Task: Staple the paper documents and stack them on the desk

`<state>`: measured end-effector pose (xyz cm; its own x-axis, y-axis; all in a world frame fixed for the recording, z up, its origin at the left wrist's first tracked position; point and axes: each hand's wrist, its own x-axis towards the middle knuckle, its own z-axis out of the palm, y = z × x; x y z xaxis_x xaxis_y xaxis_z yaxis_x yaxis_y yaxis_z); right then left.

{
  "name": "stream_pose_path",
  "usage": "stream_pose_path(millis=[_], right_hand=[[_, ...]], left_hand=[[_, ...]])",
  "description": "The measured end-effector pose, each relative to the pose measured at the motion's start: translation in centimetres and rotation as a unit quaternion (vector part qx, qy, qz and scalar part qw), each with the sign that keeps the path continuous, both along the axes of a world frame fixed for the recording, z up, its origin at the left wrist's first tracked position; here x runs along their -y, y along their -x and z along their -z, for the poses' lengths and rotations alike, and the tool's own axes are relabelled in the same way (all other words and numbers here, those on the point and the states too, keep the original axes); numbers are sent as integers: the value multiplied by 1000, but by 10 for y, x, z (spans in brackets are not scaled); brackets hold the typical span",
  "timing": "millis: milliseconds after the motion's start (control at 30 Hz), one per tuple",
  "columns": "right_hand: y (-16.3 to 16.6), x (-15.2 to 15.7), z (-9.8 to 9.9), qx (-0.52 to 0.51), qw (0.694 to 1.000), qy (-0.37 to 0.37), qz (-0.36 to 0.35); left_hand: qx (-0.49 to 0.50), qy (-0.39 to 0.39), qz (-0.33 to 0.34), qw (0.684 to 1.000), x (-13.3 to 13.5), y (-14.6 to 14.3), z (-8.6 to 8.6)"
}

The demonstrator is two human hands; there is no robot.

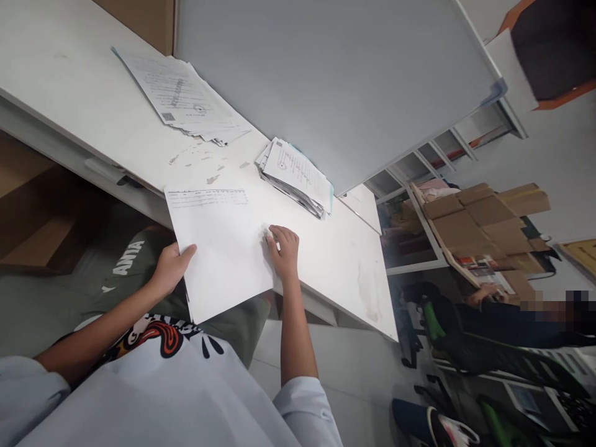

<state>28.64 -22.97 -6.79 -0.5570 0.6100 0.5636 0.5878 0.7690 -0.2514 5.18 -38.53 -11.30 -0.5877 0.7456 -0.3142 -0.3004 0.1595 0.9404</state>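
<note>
Fingers (274, 234) of the right hand (283, 248) are bunched close together, tips pressed down on the sheet (223, 248), right at a grey blurred smudge. Whether they pinch something small there, I can't tell. Over on the other side, the left hand (171, 267) has the sheet's left edge clamped, thumb lying on top, the other fingers tucked underneath and out of sight.

The sheet itself lies at the near edge of the desk (84, 81), turned at an angle. Its far part is flat on the white top, and its near corner juts out past the edge, over the person's lap. It's mostly blank, with a faint printed row (207, 198) running along its far edge.

Further along the desk, towards the far left corner, a fanned stack of printed papers (186, 99) lies well apart from the sheet. A second, thicker pile (295, 177) is just beyond the right hand, against the foot of the grey partition (326, 74) that stands along the back edge of the desk. Scuff marks dot the bare top between the two piles.

Below the near edge are green trousers with white lettering (128, 261). Off past the desk's right end stands a rack with flattened cardboard boxes (484, 217), and another person's hand (479, 295) rests just below them.
</note>
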Motion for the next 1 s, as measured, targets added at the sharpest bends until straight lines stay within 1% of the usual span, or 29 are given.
stream_pose_path(millis=[233,367,500,633,767,867,1000], right_hand=[[1,1,-4,-31,999,15,1],[2,-1,-3,-54,998,-16,16],[1,-3,-1,-65,997,-34,15],[0,-4,-2,-89,996,-5,3],[-1,-7,-2,-118,992,47,-3],[-2,-7,0,-91,993,70,29],[0,-3,3,-9,997,51,59]], left_hand=[[2,1,7,1000,-3,-3,-6],[19,-9,15,1000,-8,-8,-12],[21,-6,7,1000,-11,-10,-12],[28,-9,7,1000,-12,-10,-11],[31,-3,0,1000,-12,-12,-12],[32,0,3,999,-12,-14,-11],[23,-2,13,1000,-13,-15,-16]])
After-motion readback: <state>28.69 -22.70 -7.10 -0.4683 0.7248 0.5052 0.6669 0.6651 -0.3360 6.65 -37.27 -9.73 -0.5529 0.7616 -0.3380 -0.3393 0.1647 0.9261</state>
